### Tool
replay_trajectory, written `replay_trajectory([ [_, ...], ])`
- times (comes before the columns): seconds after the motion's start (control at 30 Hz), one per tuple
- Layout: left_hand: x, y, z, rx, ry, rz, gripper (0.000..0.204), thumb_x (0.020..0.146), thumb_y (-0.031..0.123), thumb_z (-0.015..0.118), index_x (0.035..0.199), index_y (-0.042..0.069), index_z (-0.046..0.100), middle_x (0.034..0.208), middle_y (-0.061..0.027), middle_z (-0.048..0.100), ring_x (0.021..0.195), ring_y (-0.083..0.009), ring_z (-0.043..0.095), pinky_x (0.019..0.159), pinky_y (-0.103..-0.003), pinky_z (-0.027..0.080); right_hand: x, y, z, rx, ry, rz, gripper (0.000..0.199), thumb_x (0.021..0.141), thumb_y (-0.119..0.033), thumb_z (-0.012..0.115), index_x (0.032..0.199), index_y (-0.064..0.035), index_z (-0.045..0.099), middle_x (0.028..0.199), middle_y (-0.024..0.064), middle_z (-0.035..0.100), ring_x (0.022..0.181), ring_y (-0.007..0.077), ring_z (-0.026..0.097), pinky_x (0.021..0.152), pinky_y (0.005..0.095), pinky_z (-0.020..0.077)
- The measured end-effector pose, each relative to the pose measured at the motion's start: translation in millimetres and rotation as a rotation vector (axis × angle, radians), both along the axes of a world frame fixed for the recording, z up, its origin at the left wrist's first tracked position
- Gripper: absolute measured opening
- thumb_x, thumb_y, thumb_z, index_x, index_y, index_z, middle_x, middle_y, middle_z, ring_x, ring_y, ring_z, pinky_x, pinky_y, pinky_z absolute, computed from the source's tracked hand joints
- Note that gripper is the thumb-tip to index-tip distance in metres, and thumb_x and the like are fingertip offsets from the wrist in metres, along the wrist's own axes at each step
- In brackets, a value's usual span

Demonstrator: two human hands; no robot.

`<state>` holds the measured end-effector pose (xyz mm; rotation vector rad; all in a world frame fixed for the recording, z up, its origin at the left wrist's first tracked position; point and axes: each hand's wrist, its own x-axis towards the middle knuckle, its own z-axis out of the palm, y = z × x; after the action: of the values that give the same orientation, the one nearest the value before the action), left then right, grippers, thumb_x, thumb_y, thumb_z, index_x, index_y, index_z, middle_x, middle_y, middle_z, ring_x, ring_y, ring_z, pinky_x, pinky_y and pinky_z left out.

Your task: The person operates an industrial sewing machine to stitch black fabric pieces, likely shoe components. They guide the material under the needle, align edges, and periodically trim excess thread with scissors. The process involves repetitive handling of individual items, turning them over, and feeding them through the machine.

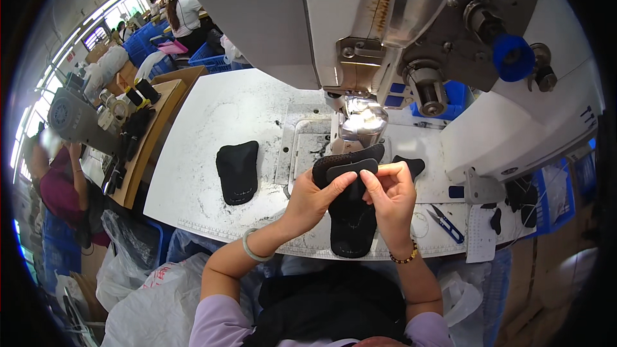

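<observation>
Both my hands hold a black padded piece [347, 160] in front of the sewing machine's needle area. My left hand [313, 200] is closed on its left side, with the thumb pressed on the front. From the right, my right hand [391, 198] pinches the same piece between thumb and fingers. The piece looks layered, with a perforated surface behind a smooth flap. Below the hands lies a longer black pad [352, 234] with stitching near its end; whether it joins the held piece I cannot tell. A similar black pad [238, 173] rests on the table at left.
The sewing machine's head [257, 13] overhangs the white table [186, 173]. Thread snips [447, 223] lie at right, near a paper slip [481, 234]. Another black piece [409, 166] sits behind my right hand. Plastic bags [160, 302] and blue crates surround the table; a person [61, 183] sits at left.
</observation>
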<state>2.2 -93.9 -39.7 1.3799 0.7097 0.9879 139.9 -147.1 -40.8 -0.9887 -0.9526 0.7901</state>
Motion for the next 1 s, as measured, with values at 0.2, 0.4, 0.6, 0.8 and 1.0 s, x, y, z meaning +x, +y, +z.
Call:
replay_trajectory([
  [0.2,-0.5,-2.9,11.5,-0.038,-0.029,0.029,0.024,0.090,0.021,0.064,0.100,-0.001,0.065,0.084,-0.0012,0.066,0.074,-0.0059,0.059,0.065,-0.021,0.048,16.2,-2.0,-19.7,0.162,-0.328,-0.296,0.017,0.086,-0.003,0.065,0.094,-0.0026,0.050,0.073,0.0021,0.053,0.061,0.0071,0.052,0.053,0.0228,0.0428],
  [0.4,2.8,-3.6,19.8,-0.137,-0.170,0.031,0.025,0.089,0.019,0.065,0.100,-0.003,0.064,0.087,-0.0045,0.066,0.076,-0.0080,0.060,0.067,-0.022,0.050,53.4,-5.4,-20.5,0.789,-1.586,-0.480,0.039,0.070,-0.007,0.070,0.100,-0.0327,0.068,0.095,-0.0009,0.042,0.085,0.0141,0.043,0.071,0.0307,0.0366],
  [0.6,-5.2,5.3,40.9,-0.180,-0.246,0.127,0.024,0.088,0.015,0.062,0.102,-0.005,0.061,0.092,-0.0093,0.065,0.078,-0.0129,0.063,0.070,-0.024,0.052,36.5,15.7,19.1,0.783,-1.461,-0.356,0.035,0.072,-0.017,0.063,0.106,-0.0254,0.066,0.089,-0.0057,0.045,0.078,0.0098,0.044,0.076,0.0263,0.0343],
  [0.8,-1.7,35.2,54.6,-0.085,-0.231,0.097,0.019,0.088,0.013,0.059,0.098,-0.004,0.062,0.088,-0.0056,0.064,0.077,-0.0105,0.061,0.068,-0.024,0.050,29.2,33.5,36.8,0.572,-1.233,-0.231,0.044,0.064,-0.015,0.070,0.107,-0.0195,0.066,0.094,-0.0032,0.049,0.081,0.0140,0.048,0.075,0.0348,0.0353],
  [1.0,11.9,76.2,41.7,0.067,-0.127,0.122,0.009,0.089,0.004,0.056,0.095,-0.001,0.061,0.088,-0.0046,0.062,0.076,-0.0093,0.059,0.069,-0.024,0.049,36.7,53.5,18.2,0.485,-1.047,-0.201,0.056,0.055,-0.006,0.074,0.110,-0.0173,0.066,0.096,0.0022,0.047,0.084,0.0204,0.048,0.077,0.0344,0.0402],
])
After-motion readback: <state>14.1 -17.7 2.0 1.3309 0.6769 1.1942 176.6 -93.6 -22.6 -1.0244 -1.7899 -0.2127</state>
